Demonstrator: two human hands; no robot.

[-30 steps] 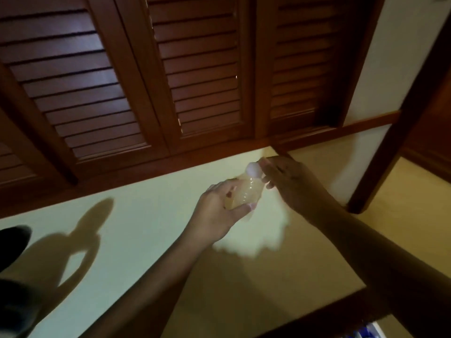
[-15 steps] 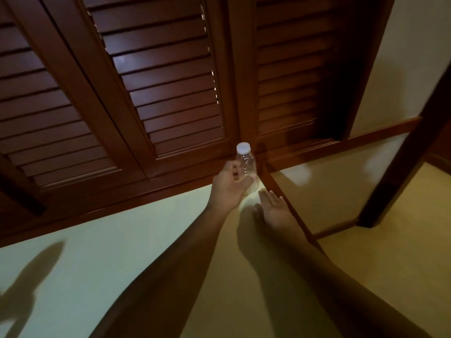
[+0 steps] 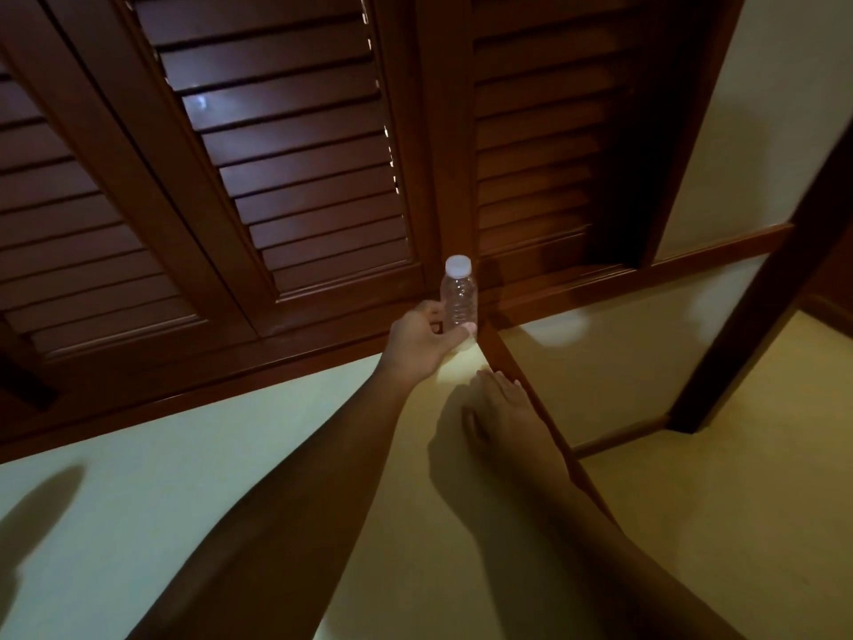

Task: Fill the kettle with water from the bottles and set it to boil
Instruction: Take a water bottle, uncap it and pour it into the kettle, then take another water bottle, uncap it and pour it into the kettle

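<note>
A small clear plastic bottle (image 3: 458, 293) with a white cap stands upright at the far corner of the pale surface (image 3: 184, 491), against the dark wooden shutters. My left hand (image 3: 422, 346) is closed around the bottle's lower part. My right hand (image 3: 498, 404) lies flat and empty on the surface just behind the bottle, fingers together along the wooden edge strip. The bottle looks empty, though the dim light makes this uncertain. No kettle is in view.
Dark louvred wooden shutters (image 3: 295, 177) fill the upper half. A wooden edge strip (image 3: 531, 394) bounds the surface on the right. A dark wooden post (image 3: 757, 311) rises at the right, with pale floor (image 3: 738, 501) below it.
One second ago both hands held the bottle in the air, right fingers at its cap. The left hand then carried it forward to the corner; the right hand let go and dropped flat.
</note>
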